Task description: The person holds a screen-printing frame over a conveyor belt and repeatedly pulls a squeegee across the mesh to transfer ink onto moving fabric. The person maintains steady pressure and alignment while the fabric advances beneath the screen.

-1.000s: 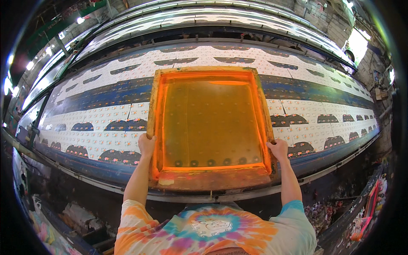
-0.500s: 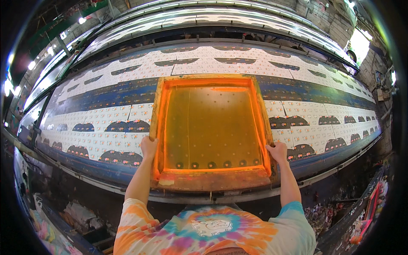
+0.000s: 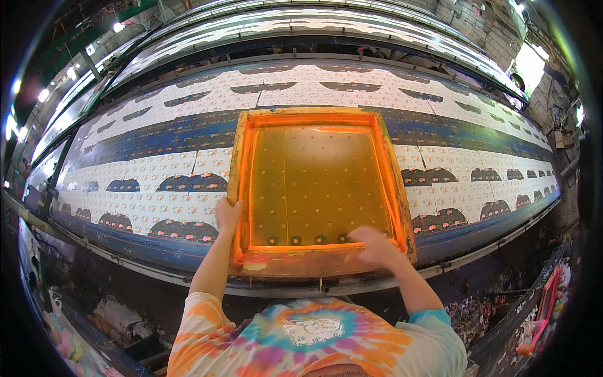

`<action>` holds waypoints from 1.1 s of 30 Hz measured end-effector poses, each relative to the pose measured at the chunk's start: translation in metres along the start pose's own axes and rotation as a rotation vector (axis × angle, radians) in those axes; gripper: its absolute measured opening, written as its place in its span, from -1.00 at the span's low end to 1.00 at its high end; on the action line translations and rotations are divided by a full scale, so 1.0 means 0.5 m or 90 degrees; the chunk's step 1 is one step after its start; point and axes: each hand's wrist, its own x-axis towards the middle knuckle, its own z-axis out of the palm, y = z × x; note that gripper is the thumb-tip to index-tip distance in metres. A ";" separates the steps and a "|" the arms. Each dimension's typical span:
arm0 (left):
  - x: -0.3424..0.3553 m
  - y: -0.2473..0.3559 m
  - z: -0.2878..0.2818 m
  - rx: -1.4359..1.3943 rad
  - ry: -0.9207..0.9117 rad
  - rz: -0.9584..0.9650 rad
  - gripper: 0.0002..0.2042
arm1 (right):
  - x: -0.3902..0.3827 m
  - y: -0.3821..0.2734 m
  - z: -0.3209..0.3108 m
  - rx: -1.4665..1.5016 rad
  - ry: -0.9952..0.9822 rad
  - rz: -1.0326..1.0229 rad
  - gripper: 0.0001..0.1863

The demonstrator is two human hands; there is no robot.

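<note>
A wooden printing screen (image 3: 295,265) lies on the long table, its inner edges stained bright orange. Its yellow-brown mesh (image 3: 320,188) shows rows of small pale dots and a line of dark round marks along the near side. My left hand (image 3: 227,217) is closed round the frame's left side, near its lower corner. Over the near right part of the screen is my right hand (image 3: 375,247), smeared by motion. Its fingers are too blurred to tell whether they are apart or touch the mesh. Printed white fabric pieces (image 3: 169,210) with dark curved shapes lie on both sides of the screen.
A dark blue strip (image 3: 169,138) of the table runs between two rows of fabric. Further long tables (image 3: 295,25) with similar pieces stand beyond. A metal rail (image 3: 452,269) follows the near edge. Cluttered, colourful material (image 3: 543,327) sits at the lower right.
My right hand has let go of the frame's right side and swung left over the near part of the screen. The screen's near end has shifted slightly right; my left hand still holds it.
</note>
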 end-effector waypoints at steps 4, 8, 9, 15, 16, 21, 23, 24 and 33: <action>-0.002 0.034 -0.016 -0.026 -0.030 -0.010 -0.52 | -0.021 -0.083 0.082 -0.123 -0.098 -0.174 -0.44; 0.001 0.003 -0.005 -0.063 0.022 0.018 -0.45 | -0.015 -0.099 0.117 -0.199 -0.111 -0.128 -0.57; 0.002 -0.007 0.004 -0.074 0.038 0.048 -0.43 | -0.007 -0.103 0.121 -0.200 -0.106 -0.080 -0.60; 0.005 -0.005 0.005 -0.107 -0.034 0.074 -0.38 | 0.065 -0.122 0.122 -0.205 0.003 0.093 -0.75; 0.003 -0.004 0.002 -0.100 -0.039 0.072 -0.38 | 0.074 -0.126 0.117 -0.208 -0.014 0.111 -0.77; 0.005 -0.005 0.000 -0.080 -0.057 0.076 -0.39 | 0.083 -0.127 0.100 -0.250 -0.017 0.117 -0.79; 0.006 -0.010 0.001 -0.067 -0.051 0.080 -0.40 | 0.077 -0.149 0.080 -0.240 -0.021 0.123 -0.78; 0.003 -0.012 0.001 -0.070 -0.049 0.084 -0.40 | 0.071 -0.158 0.076 -0.235 -0.026 0.128 -0.80; -0.002 0.007 -0.008 -0.082 -0.072 0.042 -0.41 | 0.010 -0.102 0.171 -0.268 0.048 0.048 -0.80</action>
